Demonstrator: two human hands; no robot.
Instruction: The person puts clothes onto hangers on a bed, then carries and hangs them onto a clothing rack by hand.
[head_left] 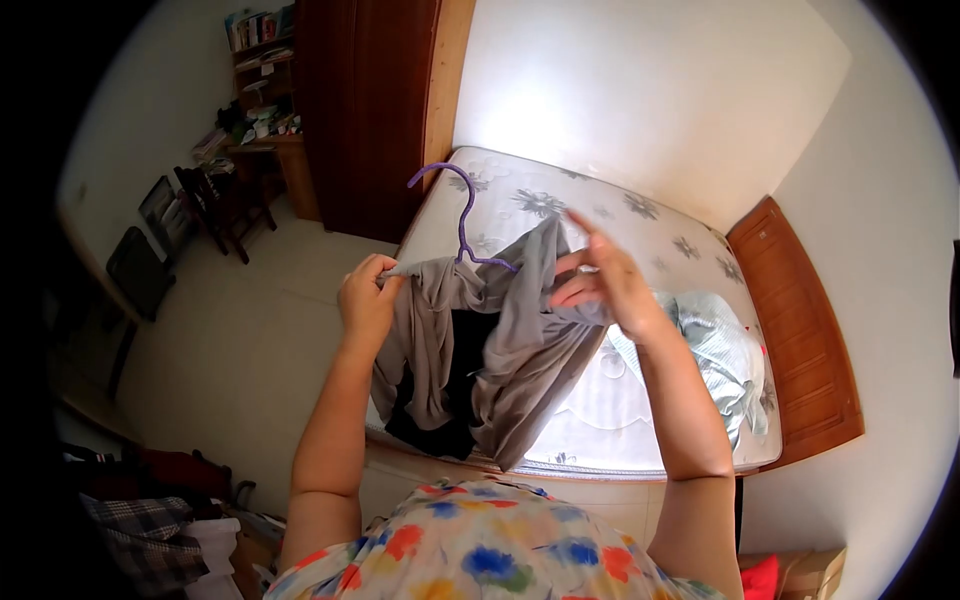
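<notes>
A grey garment point(540, 340) with a black part point(465, 385) showing in its middle hangs in front of me over the near side of the bed. A purple hanger point(467, 205) pokes up from its top, the hook curving left and the lower arms partly covered by cloth. My left hand point(368, 300) is closed on the garment's upper left edge, thumb on top. At the upper right, my right hand point(610, 285) is against the grey cloth with its fingers apart. Its index finger is stretched out and blurred by motion.
Behind the garment is a bed with a flowered mattress point(640, 205) and a wooden headboard point(800, 340). Pale crumpled cloth point(720, 350) lies on its right side. A dark wardrobe point(365, 110), chair point(222, 205) and cluttered desk point(262, 140) stand left. Clothes point(150, 530) are piled at lower left.
</notes>
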